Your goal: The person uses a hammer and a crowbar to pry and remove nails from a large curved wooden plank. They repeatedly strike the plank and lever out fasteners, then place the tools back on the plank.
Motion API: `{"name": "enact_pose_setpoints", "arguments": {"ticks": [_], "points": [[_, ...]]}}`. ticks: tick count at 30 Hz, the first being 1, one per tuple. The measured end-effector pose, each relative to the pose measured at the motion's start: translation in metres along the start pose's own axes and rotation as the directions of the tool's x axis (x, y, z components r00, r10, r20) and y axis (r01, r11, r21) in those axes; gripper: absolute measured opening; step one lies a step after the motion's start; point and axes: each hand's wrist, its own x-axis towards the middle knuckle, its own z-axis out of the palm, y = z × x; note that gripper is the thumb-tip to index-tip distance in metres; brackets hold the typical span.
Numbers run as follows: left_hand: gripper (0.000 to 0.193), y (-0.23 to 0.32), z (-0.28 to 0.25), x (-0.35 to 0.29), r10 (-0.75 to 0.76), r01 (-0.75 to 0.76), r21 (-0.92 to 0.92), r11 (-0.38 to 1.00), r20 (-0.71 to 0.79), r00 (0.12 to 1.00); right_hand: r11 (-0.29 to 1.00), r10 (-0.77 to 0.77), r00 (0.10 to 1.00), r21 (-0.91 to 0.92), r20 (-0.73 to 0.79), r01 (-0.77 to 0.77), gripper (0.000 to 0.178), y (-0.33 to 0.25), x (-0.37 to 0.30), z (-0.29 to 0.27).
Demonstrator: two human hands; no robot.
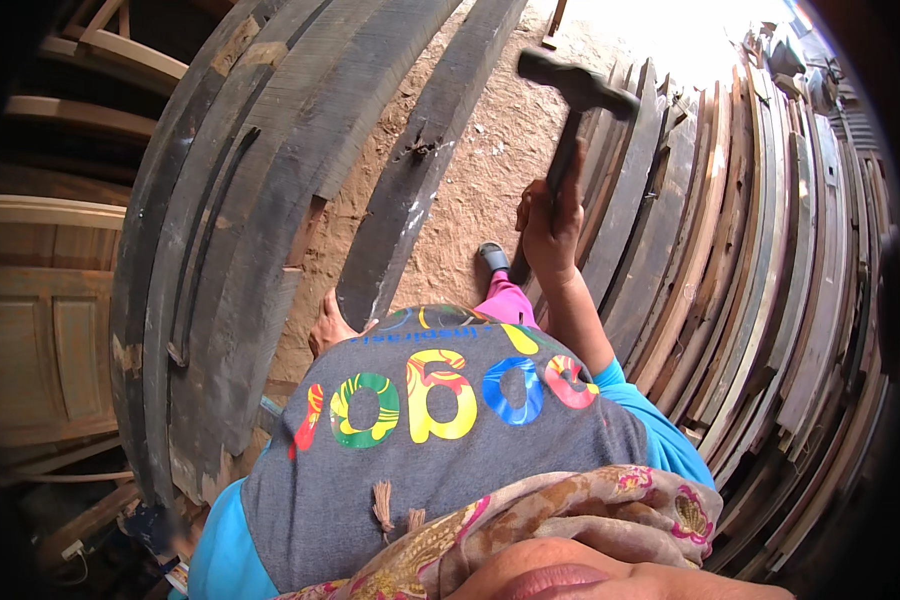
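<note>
My right hand [552, 225] is closed round the handle of a hammer [578, 85], raised with its dark, double-faced head uppermost. One finger lies along the handle. At the near end of a dark wooden beam [407, 190], my left hand [330, 322] grips the edge, fingers to its left and thumb to its right; my shirt hides part of it. The beam runs away from my waist and has a ragged hole [420, 150] in its upper face. A gap separates the hammer from the beam.
Large dark timbers [270, 150] stand close on the left, beside panelled wooden doors [40, 350]. Many long boards [710, 220] are stacked along the right. Between them is a rough earthen floor [475, 175], with my dark shoe [492, 257] on it.
</note>
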Motion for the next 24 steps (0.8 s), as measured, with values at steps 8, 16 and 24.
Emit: {"name": "enact_pose_setpoints", "arguments": {"ticks": [8,16,24], "points": [[0.097,-0.004,0.010,0.018,-0.041,0.041,0.041,0.998,0.011,0.999,0.851,0.445,0.864,-0.411,0.237,-0.325,0.060,0.072,-0.003,0.018],[0.096,-0.005,0.012,0.009,-0.033,0.033,0.023,0.999,0.009,0.999,0.975,0.062,0.988,0.222,-0.142,-0.029,0.069,0.055,-0.019,0.024],[0.096,0.002,0.001,0.004,0.019,-0.019,0.012,1.000,-0.020,1.000,0.938,0.297,0.934,-0.244,0.196,-0.247,0.061,0.061,0.003,0.013]]}}
